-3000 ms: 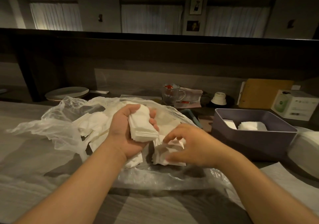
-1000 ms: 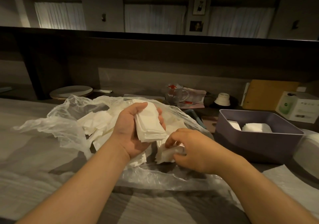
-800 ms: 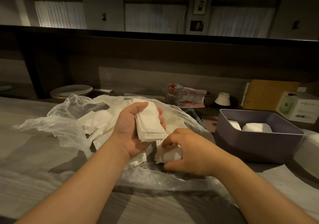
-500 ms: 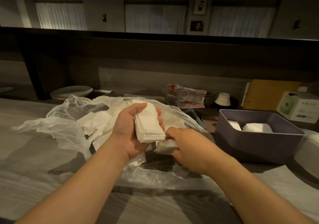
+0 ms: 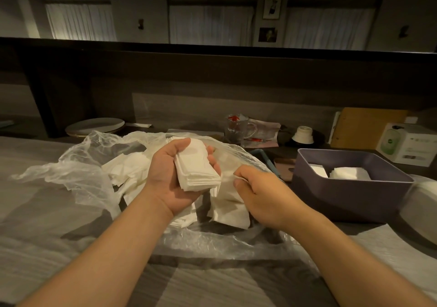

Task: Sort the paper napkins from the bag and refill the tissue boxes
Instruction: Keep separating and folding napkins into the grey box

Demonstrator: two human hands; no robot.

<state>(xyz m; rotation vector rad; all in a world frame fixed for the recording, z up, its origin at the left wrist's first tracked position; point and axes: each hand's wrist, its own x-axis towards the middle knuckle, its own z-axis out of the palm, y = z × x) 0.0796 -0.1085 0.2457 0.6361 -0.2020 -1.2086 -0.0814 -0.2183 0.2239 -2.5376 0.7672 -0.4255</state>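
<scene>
A clear plastic bag point(image 5: 78, 169) lies open on the table with loose white napkins point(image 5: 128, 167) spilling inside it. My left hand point(image 5: 170, 176) grips a neat stack of folded napkins point(image 5: 195, 170) above the bag. Just to its right, my right hand point(image 5: 260, 193) pinches the top edge of a single napkin point(image 5: 228, 202), which hangs down over the bag. A purple tissue box point(image 5: 350, 195) stands at the right with two small piles of napkins point(image 5: 344, 173) in it.
A white rounded lid or container point(image 5: 423, 202) sits at the far right edge. Behind are a glass mug point(image 5: 237, 129), a white cup point(image 5: 303, 135), a plate point(image 5: 94, 125), a wooden board point(image 5: 369, 127) and a white carton point(image 5: 411, 145).
My right hand lifted a single napkin out of the bag; it now hangs unfolded beside the stack. The left hand kept the stack almost still.
</scene>
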